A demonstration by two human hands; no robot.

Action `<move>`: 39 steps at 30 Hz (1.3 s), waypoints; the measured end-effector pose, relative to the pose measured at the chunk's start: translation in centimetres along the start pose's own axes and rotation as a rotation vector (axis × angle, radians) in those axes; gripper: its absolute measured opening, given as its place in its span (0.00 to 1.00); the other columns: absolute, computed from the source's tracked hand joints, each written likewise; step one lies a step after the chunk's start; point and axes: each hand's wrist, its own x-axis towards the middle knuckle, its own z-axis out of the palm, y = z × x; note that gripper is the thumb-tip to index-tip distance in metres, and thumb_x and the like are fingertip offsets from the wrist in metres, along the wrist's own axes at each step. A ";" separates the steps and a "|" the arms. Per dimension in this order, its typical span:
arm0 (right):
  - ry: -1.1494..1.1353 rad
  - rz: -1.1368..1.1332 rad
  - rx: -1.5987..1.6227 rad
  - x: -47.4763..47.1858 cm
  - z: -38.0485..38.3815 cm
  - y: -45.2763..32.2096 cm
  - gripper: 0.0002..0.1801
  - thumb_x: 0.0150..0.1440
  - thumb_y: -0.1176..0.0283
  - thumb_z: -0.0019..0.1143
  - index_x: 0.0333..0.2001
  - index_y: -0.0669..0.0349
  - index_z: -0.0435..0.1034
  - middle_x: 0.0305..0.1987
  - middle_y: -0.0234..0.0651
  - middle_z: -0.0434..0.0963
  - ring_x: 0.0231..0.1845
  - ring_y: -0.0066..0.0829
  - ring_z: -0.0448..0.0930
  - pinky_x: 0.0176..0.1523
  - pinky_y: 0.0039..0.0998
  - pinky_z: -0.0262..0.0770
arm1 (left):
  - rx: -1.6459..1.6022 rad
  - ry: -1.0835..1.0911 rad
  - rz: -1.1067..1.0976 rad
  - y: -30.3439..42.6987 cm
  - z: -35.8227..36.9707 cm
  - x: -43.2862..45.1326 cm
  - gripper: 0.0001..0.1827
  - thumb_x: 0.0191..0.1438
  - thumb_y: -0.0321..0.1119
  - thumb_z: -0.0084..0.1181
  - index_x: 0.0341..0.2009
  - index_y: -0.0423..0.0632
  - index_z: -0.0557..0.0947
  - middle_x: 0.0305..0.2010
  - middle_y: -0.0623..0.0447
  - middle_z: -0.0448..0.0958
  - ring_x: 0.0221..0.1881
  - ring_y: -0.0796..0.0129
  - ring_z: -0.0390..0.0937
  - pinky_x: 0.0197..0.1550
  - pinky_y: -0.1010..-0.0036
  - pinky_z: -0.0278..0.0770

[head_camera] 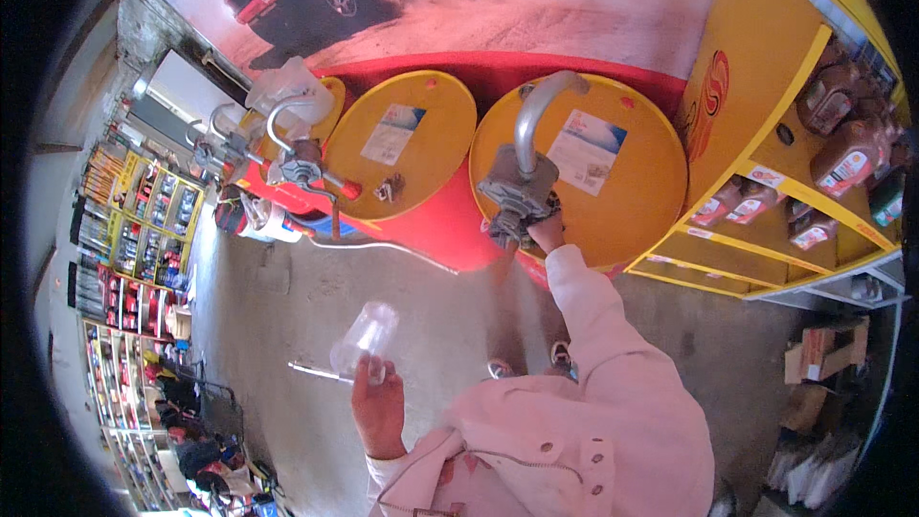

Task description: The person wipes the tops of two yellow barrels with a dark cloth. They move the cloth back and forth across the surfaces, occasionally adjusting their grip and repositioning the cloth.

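My left hand holds a clear plastic jug out over the floor, with its fingertips on the jug's near end. A thin whitish rod shows beside the jug; whether I hold it too, I cannot tell. My right hand is at the lower side of a metal hand pump with a curved silver spout, mounted on a yellow drum. The pump hides part of the fingers, so their grip cannot be made out.
Another yellow drum stands to the left, near a second pump with a red-ended part. Translucent containers sit behind that pump. A yellow shelf with bottles rises at the right. Cardboard boxes lie at the lower right; stocked shelves line the left.
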 end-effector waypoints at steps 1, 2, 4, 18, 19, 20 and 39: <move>-0.012 -0.022 -0.086 0.3 -0.1 0.0 0.25 0.43 0.68 0.70 0.46 0.60 0.72 0.47 0.40 0.79 0.51 0.38 0.79 0.55 0.36 0.72 | -0.009 0.047 -0.009 0.2 -0.4 0.0 0.13 0.61 0.33 0.53 0.50 0.45 0.76 0.40 0.55 0.74 0.42 0.67 0.71 0.40 0.75 0.72; -0.036 -0.081 -0.161 0.3 -0.1 0.2 0.25 0.44 0.70 0.69 0.47 0.59 0.71 0.48 0.39 0.79 0.52 0.37 0.78 0.57 0.35 0.71 | -0.016 0.059 -0.010 0.4 -0.8 0.1 0.13 0.61 0.32 0.53 0.50 0.45 0.76 0.41 0.55 0.74 0.42 0.67 0.71 0.40 0.75 0.72; -0.051 -0.195 -0.553 0.4 -0.1 1.1 0.26 0.47 0.73 0.67 0.51 0.59 0.69 0.53 0.35 0.76 0.56 0.34 0.74 0.61 0.36 0.67 | -0.011 0.132 0.018 0.6 -1.3 1.1 0.14 0.62 0.32 0.53 0.51 0.45 0.76 0.40 0.54 0.75 0.42 0.66 0.72 0.40 0.74 0.73; 0.395 0.100 0.197 -3.0 3.0 -0.4 0.21 0.44 0.77 0.65 0.45 0.65 0.72 0.44 0.39 0.79 0.47 0.34 0.79 0.55 0.34 0.72 | -0.020 -0.018 -0.104 0.7 -2.0 4.4 0.12 0.62 0.33 0.52 0.50 0.46 0.78 0.42 0.52 0.79 0.46 0.60 0.74 0.40 0.73 0.75; 0.466 0.203 0.363 -3.0 3.1 0.0 0.21 0.45 0.78 0.63 0.46 0.65 0.72 0.46 0.39 0.79 0.48 0.35 0.78 0.55 0.34 0.72 | -0.012 0.022 -0.124 0.7 -2.2 4.2 0.12 0.62 0.33 0.52 0.49 0.46 0.78 0.42 0.52 0.79 0.46 0.60 0.74 0.40 0.73 0.75; 0.386 0.071 0.202 -2.8 2.5 0.4 0.22 0.46 0.79 0.62 0.47 0.65 0.71 0.48 0.40 0.78 0.50 0.36 0.78 0.57 0.35 0.71 | -0.012 0.043 -0.140 0.6 -2.4 4.2 0.12 0.62 0.34 0.52 0.49 0.46 0.78 0.42 0.52 0.79 0.45 0.60 0.74 0.39 0.73 0.75; 0.483 -0.159 -0.370 -3.0 3.5 4.3 0.32 0.51 0.59 0.63 0.56 0.62 0.64 0.58 0.38 0.72 0.57 0.36 0.72 0.60 0.39 0.66 | 0.043 0.144 -0.165 -0.6 -1.6 4.9 0.12 0.61 0.33 0.53 0.48 0.46 0.77 0.40 0.56 0.76 0.43 0.67 0.72 0.38 0.76 0.73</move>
